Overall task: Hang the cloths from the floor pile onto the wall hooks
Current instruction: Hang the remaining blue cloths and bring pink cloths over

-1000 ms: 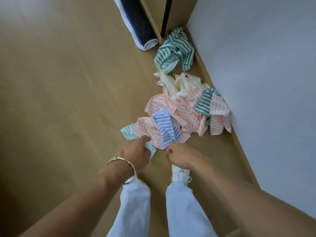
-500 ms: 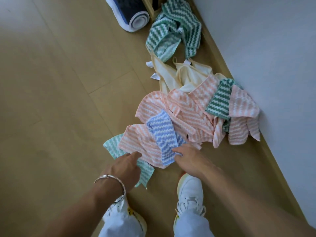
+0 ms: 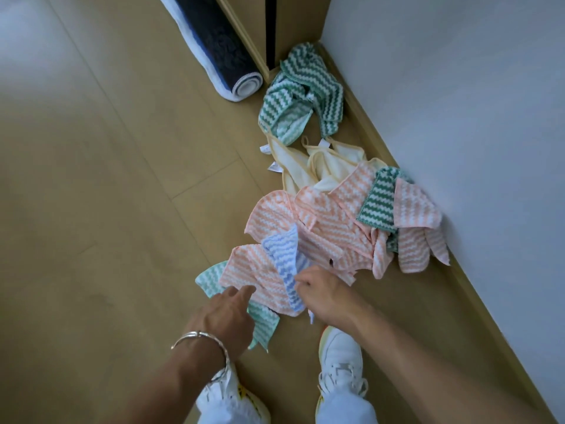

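A pile of cloths lies on the wooden floor along the wall: several pink striped ones (image 3: 333,221), a blue striped cloth (image 3: 282,258), a mint cloth (image 3: 266,327), cream cloths (image 3: 324,166) and green striped ones (image 3: 302,96). My right hand (image 3: 324,296) has its fingers curled on the near edge of the blue cloth, which is bunched up there. My left hand (image 3: 226,313) reaches forward with its index finger touching the nearest pink cloth (image 3: 247,270), above the mint one. No wall hooks are in view.
A rolled dark mat (image 3: 220,47) lies at the top by a door frame (image 3: 272,29). The white wall (image 3: 458,87) and its skirting board (image 3: 458,270) run along the right. My white shoes (image 3: 341,356) stand just behind the pile.
My right hand has closed on the blue cloth's near edge and bunched it. My left hand has slid forward onto the nearest pink cloth. The view has lifted slightly.
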Demonstrator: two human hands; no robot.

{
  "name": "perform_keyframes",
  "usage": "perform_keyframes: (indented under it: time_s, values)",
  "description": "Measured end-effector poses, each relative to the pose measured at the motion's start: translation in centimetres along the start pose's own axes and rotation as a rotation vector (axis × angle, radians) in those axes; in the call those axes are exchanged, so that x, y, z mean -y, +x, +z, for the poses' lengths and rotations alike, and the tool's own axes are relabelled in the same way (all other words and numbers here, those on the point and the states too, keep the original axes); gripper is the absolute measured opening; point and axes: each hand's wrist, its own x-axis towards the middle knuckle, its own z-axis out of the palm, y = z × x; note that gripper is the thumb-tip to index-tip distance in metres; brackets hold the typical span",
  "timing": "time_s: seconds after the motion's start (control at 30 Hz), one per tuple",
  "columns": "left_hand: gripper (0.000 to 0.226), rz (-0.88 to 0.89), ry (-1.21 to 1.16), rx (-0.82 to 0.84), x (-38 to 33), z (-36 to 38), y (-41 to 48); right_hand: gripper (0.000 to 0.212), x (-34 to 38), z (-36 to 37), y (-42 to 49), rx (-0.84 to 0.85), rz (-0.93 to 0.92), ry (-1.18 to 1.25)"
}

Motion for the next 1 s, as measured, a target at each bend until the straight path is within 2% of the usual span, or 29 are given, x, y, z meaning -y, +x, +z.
perform_keyframes:
  time_s: [0.13, 0.27, 0.33, 0.4, 0.47, 0.53, 0.67, 0.77, 0.9, 1.0]
  values:
    - [0.064, 0.082, 0.074, -0.042, -2.0, -4.4, -3.7, 0.035, 3.9, -3.0, -4.8, -0.017, -0.096, -0.111]
    - [0.075, 0.241, 0.156, -0.201, -5.2, -12.3, -6.9, 0.033, 10.1, -8.9, -11.0, -0.038, -0.137, -0.123]
    - [0.081, 0.31, 0.217, -0.171, -7.2, -15.5, -9.6, 0.033, 13.0, -11.7, -15.6, -0.026, -0.194, -0.14]
    - [0.071, 0.431, 0.258, -0.216, -9.1, -18.1, -13.1, 0.03, 15.5, -14.0, -20.7, 0.006, -0.261, -0.209]
    - [0.044, 0.551, 0.287, -0.31, -11.2, -21.2, -17.0, 0.033, 17.6, -16.3, -25.9, 0.029, -0.319, -0.291]
    - [0.036, 0.588, 0.381, -0.379, -13.0, -25.0, -20.8, 0.039, 19.4, -18.9, -30.7, 0.026, -0.361, -0.355]
    - [0.038, 0.545, 0.44, -0.402, -18.0, -34.1, -29.6, 0.036, 24.1, -25.8, -40.0, -0.062, -0.394, -0.453]
    - [0.039, 0.436, 0.479, -0.448, -21.9, -40.4, -36.9, 0.038, 28.3, -30.8, -47.9, -0.17, -0.443, -0.48]
    - [0.036, 0.374, 0.572, -0.504, -25.6, -45.8, -45.8, 0.029, 31.3, -35.1, -56.9, -0.305, -0.494, -0.598]
    - [0.029, 0.34, 0.608, -0.535, -27.9, -48.9, -51.6, 0.033, 33.2, -37.4, -62.5, -0.388, -0.539, -0.673]
